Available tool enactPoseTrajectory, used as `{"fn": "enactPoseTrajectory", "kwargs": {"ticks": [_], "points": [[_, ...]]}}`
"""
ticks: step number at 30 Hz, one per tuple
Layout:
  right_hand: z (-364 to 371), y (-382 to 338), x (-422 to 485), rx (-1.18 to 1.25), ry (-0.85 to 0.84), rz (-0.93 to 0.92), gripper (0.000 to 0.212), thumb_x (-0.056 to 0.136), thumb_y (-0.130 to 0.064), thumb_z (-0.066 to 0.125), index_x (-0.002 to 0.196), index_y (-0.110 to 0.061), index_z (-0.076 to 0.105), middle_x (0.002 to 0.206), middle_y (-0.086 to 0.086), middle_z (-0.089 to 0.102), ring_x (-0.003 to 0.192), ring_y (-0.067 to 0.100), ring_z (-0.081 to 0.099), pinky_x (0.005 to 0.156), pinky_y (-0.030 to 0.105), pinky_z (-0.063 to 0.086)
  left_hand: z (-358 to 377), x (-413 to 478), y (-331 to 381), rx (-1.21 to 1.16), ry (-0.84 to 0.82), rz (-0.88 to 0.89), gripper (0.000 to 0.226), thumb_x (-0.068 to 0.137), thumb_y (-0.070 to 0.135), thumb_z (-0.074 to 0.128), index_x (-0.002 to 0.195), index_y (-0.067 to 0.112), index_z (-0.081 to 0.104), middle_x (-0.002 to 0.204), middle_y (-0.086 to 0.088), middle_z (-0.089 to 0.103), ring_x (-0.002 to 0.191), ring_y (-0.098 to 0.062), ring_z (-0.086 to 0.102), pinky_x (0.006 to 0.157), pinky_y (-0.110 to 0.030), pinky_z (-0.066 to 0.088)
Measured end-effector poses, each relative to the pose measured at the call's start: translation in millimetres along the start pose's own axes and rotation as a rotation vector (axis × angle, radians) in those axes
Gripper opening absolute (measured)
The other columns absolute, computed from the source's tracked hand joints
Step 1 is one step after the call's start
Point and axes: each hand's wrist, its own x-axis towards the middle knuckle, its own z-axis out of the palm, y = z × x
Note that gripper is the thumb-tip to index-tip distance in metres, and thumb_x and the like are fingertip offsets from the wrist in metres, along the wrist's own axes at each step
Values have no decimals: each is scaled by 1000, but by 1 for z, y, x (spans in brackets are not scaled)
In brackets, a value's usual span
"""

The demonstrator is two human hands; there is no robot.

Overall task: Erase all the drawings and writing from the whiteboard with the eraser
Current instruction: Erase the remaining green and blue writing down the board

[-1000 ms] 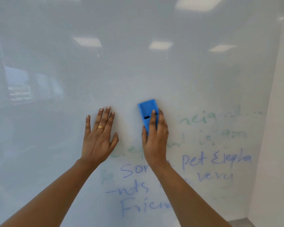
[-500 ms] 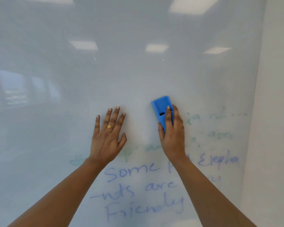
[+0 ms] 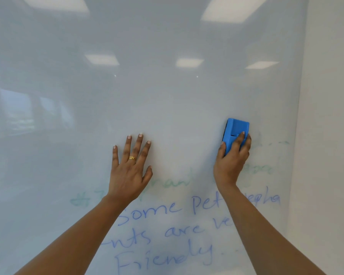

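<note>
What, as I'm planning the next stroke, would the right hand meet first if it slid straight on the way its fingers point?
Nothing visible: above the right hand and its eraser the whiteboard looks bare up to the picture's top.

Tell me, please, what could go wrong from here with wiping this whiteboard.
The left hand lies flat on the whiteboard beside faint green writing and could smear it. The right hand holds the eraser high, so the blue writing below might be missed, or smudged by the forearm crossing it.
</note>
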Motion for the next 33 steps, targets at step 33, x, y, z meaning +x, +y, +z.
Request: {"fn": "enactPoseTrajectory", "kwargs": {"ticks": [33], "points": [[-42,82,57,-75,-62,-321,57,95,-33,35,143,-5,28,146,21,30,125,33,38,101,40,38,19,77,129,-71,65,211,59,88,37,35,140,10,40,153,-8,26,141,-21,19,113,-46,13]]}}
